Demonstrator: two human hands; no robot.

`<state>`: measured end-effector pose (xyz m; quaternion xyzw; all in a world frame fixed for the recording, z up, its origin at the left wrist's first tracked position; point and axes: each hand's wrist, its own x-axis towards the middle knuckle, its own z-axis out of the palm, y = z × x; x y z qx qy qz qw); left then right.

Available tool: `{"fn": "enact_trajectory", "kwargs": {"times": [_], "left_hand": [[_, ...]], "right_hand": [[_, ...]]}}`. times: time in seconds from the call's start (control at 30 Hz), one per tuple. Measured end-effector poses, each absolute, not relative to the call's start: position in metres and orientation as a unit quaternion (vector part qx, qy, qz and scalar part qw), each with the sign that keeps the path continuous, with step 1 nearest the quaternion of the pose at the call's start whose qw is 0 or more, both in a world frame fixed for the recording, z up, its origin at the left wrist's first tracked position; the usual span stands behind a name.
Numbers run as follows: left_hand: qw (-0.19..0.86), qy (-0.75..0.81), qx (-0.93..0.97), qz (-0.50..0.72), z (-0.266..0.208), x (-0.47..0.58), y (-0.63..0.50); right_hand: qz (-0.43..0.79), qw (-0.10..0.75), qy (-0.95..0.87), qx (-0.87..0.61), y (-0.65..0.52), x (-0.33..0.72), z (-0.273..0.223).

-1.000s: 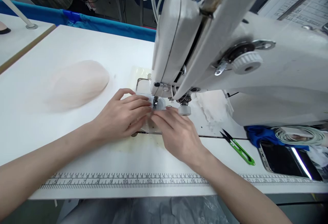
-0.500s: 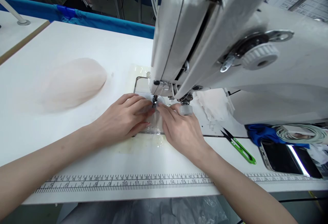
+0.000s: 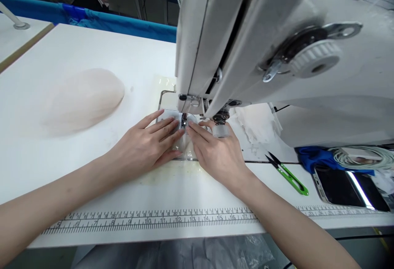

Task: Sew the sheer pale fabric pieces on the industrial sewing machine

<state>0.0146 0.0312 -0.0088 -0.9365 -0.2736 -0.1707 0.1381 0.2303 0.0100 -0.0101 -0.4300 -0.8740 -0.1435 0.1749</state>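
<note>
Head view: both forearms slant inward over the bench (image 3: 40, 158) from the lower corners, meeting at the sewing machine (image 3: 197, 43), which stands centre-right with its presser foot (image 3: 184, 120) between the fingertips. The left hand (image 3: 149, 142) lies palm down, wrist nearly straight, fingers fanned and extended, its thumb towards the near edge; no grip shows. The right hand (image 3: 218, 150) angles up and left, back uppermost, fingers long and close together, partly hidden behind a white knob (image 3: 221, 131); whether it pinches anything I cannot tell. Green-handled snips (image 3: 291, 177) lie to its right.
</note>
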Motion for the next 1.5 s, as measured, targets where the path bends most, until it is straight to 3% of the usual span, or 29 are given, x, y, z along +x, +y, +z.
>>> {"fn": "enact_trajectory", "kwargs": {"times": [0.77, 1.03, 1.17, 1.27, 1.5], "left_hand": [[0.077, -0.26, -0.945, -0.183, -0.007, 0.009, 0.026], [0.108, -0.212, -0.943, -0.231, -0.006, 0.006, 0.023], [0.087, -0.238, -0.937, -0.241, -0.006, 0.009, 0.021], [0.109, -0.239, -0.941, -0.214, -0.008, 0.01, 0.018], [0.099, -0.238, -0.948, -0.187, -0.011, 0.007, 0.011]], "right_hand": [[-0.134, 0.179, -0.883, -0.413, 0.008, 0.233, -0.008], [-0.03, 0.226, -0.908, -0.352, 0.003, 0.237, 0.003], [-0.096, 0.184, -0.912, -0.354, 0.001, 0.236, 0.001], [-0.14, 0.198, -0.91, -0.337, -0.002, 0.234, -0.002], [-0.123, 0.224, -0.916, -0.309, -0.006, 0.232, -0.001]]}}
